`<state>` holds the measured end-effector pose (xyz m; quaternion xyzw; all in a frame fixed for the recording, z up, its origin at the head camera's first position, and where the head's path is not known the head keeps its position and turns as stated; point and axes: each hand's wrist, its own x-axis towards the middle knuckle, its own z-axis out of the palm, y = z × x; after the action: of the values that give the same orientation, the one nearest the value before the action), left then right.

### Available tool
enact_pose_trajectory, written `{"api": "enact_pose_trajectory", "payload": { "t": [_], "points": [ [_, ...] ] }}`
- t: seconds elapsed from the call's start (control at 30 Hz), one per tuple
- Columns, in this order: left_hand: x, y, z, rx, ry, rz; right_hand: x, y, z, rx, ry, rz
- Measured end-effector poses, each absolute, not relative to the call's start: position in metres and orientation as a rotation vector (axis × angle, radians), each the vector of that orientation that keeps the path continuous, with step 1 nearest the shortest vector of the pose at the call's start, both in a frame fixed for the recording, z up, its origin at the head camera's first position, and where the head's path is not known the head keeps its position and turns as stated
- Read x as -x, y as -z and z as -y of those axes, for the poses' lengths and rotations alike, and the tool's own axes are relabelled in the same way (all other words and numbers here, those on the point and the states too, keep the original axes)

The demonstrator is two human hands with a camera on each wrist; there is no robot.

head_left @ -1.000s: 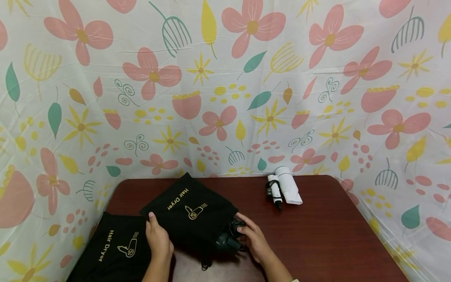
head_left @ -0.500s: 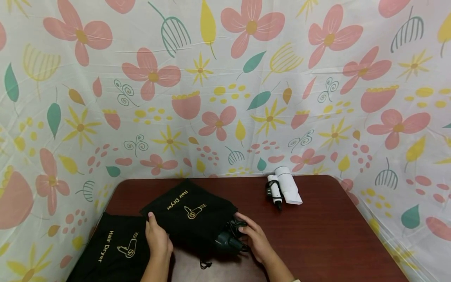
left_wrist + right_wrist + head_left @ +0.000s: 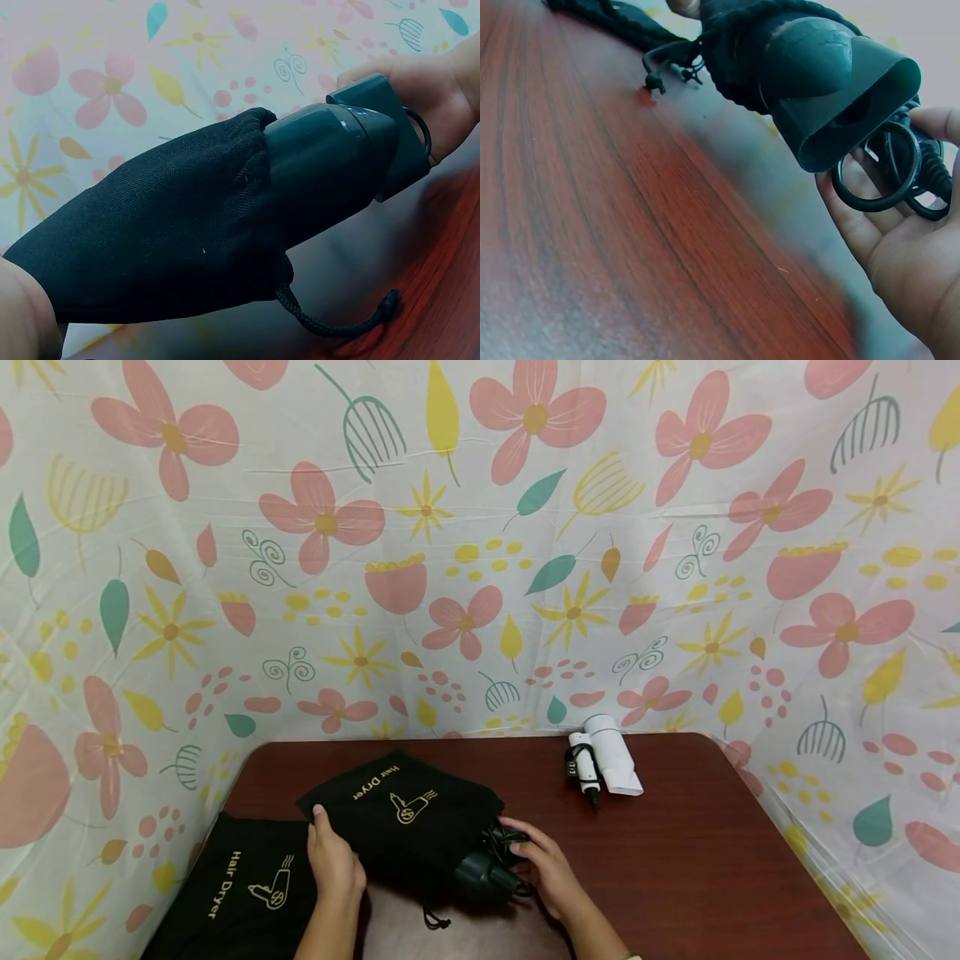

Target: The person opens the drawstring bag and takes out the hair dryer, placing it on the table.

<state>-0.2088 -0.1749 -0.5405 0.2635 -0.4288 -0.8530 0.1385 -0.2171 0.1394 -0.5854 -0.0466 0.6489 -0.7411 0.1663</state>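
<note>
A black drawstring bag (image 3: pixel 442 802) printed "Hair Dryer" is held up over the near part of the table. My left hand (image 3: pixel 335 860) grips its left, closed end, thumb on top of the cloth. Out of the gathered mouth at the right sticks a dark green hair dryer (image 3: pixel 322 169), its flat nozzle (image 3: pixel 397 142) foremost; its rear part is hidden inside the bag. My right hand (image 3: pixel 549 875) is at the mouth, fingers and thumb curled round the dryer's coiled black cord (image 3: pixel 876 206). A drawstring (image 3: pixel 330 326) dangles beneath.
Another black bag (image 3: pixel 262 881) with the same print lies flat at the table's left edge. Toward the back right, a white cylindrical item (image 3: pixel 613 760) lies beside a slim white device (image 3: pixel 584 764) with a wrapped black cord. Flowered cloth (image 3: pixel 480 568) rises behind the brown table (image 3: pixel 697 843).
The held bag's far corner has sunk lower, and slightly more of the hair dryer shows at the mouth. Both hands keep nearly the same place and hold.
</note>
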Motion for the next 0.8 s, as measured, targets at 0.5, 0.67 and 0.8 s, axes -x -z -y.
{"api": "enact_pose_trajectory", "payload": {
  "t": [0.5,0.67,0.8],
  "points": [
    [0.216,0.540,0.182,-0.730,2.424,1.242,0.216,0.586,-0.147,0.161,2.031,-1.842],
    [0.216,0.540,0.184,-0.748,2.419,1.254,0.217,0.588,-0.149,0.193,2.025,-1.809],
    [0.216,0.541,0.185,-0.764,2.413,1.259,0.217,0.588,-0.152,0.213,2.016,-1.772]
  ]
}}
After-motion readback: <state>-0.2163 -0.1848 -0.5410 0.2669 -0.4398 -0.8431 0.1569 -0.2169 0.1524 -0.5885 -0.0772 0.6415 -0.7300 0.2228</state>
